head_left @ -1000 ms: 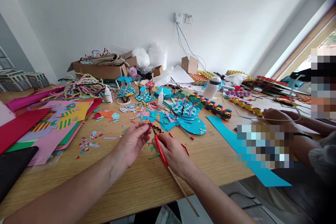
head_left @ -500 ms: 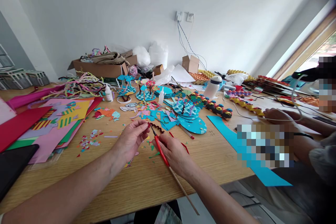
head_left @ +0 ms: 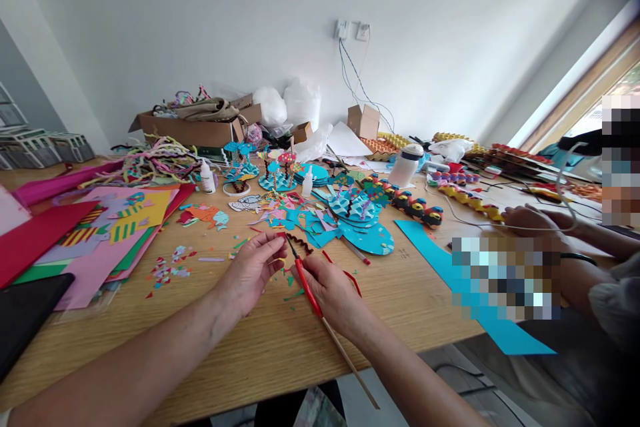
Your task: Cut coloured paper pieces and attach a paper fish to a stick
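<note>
Over the wooden table, my left hand (head_left: pixel 256 268) is closed in a pinch on a small red piece (head_left: pixel 283 235), mostly covered by the fingertips. My right hand (head_left: pixel 333 288) grips red-handled scissors (head_left: pixel 309 288), whose dark blades point up and left at the red piece. Whether the blades touch it is too small to tell. Behind the blades shows a dark brown wavy pipe cleaner (head_left: pixel 301 243). From under my right hand a thin wooden stick (head_left: pixel 350 365) runs down past the table edge; what holds it is hidden.
Paper scraps (head_left: pixel 310 223) lie beyond my hands, by blue layered paper discs (head_left: pixel 367 240). Coloured sheets (head_left: pixel 150 240) and a black tablet-like slab (head_left: pixel 35 320) are left. A blue strip (head_left: pixel 435 267) lies right, near another person's hand (head_left: pixel 530 221). Glue bottles (head_left: pixel 207 178) stand behind.
My left hand has shifted down very slightly. My right hand and the scissors hold almost the same place.
</note>
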{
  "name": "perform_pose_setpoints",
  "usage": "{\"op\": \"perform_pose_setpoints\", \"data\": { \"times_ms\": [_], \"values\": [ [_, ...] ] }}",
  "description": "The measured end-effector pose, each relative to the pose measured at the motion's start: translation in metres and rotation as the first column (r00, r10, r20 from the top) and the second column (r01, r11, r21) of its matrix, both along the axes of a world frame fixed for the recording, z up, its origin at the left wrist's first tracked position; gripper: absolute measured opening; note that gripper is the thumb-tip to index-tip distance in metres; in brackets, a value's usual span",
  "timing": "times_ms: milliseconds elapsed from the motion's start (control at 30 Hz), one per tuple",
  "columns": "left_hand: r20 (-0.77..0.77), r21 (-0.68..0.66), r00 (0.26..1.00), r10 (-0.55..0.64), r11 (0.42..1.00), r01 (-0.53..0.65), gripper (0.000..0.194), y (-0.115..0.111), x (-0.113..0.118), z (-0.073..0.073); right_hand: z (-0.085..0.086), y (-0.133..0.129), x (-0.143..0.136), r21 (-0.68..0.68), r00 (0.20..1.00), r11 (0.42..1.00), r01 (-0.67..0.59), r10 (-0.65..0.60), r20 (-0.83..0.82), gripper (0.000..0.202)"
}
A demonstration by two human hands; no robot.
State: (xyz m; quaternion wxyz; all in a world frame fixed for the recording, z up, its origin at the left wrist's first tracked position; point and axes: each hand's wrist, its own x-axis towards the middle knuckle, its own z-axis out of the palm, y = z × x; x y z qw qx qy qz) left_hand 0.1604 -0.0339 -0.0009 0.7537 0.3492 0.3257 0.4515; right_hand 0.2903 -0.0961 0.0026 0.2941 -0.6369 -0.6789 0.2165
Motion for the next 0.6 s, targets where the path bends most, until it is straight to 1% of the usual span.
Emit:
{"op": "perform_pose_setpoints", "data": {
  "times_ms": [200, 467, 600],
  "values": [
    [-0.012, 0.044, 0.998, -0.054, 0.998, 0.055, 0.007, 0.0015, -0.0002, 0.0015, 0.0043, -0.0038, -0.0006, -0.015, 0.999, 0.999, -0.032, 0.032, -0.009, 0.029],
    [0.031, 0.026, 0.997, -0.067, 0.997, 0.067, 0.008, -0.0003, -0.0033, -0.0001, 0.0013, -0.0022, 0.0006, -0.019, 0.999, 0.999, -0.039, 0.039, -0.009, 0.029],
    [0.03, 0.029, 0.994, -0.103, 0.994, 0.102, 0.008, -0.0006, -0.0031, 0.0005, 0.0021, -0.003, 0.0011, -0.025, 0.999, 0.999, -0.047, 0.047, -0.018, 0.03]
  ]
}}
